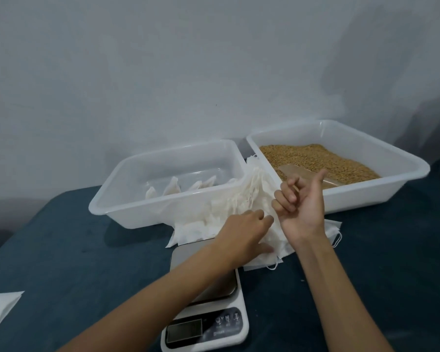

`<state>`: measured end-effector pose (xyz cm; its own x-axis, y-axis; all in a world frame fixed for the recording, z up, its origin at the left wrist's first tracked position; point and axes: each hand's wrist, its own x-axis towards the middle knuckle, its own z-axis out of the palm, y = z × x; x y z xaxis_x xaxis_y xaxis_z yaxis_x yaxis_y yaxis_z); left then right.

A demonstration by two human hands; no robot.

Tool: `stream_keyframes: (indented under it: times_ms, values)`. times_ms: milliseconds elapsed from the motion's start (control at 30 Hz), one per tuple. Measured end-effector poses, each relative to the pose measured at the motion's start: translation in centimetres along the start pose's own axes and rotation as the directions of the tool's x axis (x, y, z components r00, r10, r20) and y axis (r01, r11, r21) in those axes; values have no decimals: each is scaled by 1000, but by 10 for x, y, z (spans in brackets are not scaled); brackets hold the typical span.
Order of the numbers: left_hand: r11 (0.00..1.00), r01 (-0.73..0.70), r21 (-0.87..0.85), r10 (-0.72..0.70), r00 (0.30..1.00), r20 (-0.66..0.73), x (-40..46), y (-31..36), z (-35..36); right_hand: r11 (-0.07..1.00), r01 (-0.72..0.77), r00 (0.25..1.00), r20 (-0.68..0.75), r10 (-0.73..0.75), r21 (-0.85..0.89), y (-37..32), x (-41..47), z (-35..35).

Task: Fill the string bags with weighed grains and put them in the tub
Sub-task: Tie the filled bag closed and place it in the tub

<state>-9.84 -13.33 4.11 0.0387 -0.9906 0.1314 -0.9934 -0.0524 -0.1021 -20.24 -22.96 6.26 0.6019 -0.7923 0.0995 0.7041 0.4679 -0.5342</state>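
A heap of empty white string bags (235, 199) lies between two white tubs and spills onto the scale. My left hand (244, 231) reaches into the heap, fingers and thumb curled round one bag. My right hand (304, 207) hovers palm-up just right of the heap, thumb out and fingers curled; whether its lower fingers catch the cloth is unclear. The left tub (137, 212) holds several filled bags (173, 189). The right tub (366, 196) holds brown grains (315, 158), with a translucent scoop (296, 171) lying in them.
A white digital kitchen scale (208, 326) sits near me, its steel plate partly under my left forearm and the bags. A white sheet (0, 308) lies at the table's left edge. The dark blue tabletop (74, 250) ends against a grey wall behind the tubs.
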Motion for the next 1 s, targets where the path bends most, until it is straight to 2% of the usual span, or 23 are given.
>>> stream_keyframes:
  times_ms: [300,567,667,767,833,1000]
  values:
    - [970,-14,-243,58,983,172,-12,-10,-1,999,7,1000,27,-6,-34,2,0,0]
    - [971,-74,-228,95,992,81,-17,-8,-3,999,-7,1000,28,8,-38,4,1,0]
    - [946,-21,-323,38,998,46,-17,-9,-4,999,-12,1000,24,13,-40,5,0,0]
    - [817,56,-573,-62,998,10,-18,-15,-7,998,-6,1000,11,7,-70,5,-1,2]
    - [726,85,-682,-158,986,-45,-20,-19,-10,995,3,1000,9,-3,-102,5,-1,3]
    - [452,71,-889,-446,881,-157,-33,-41,-18,989,7,1000,31,-3,-150,7,-1,2]
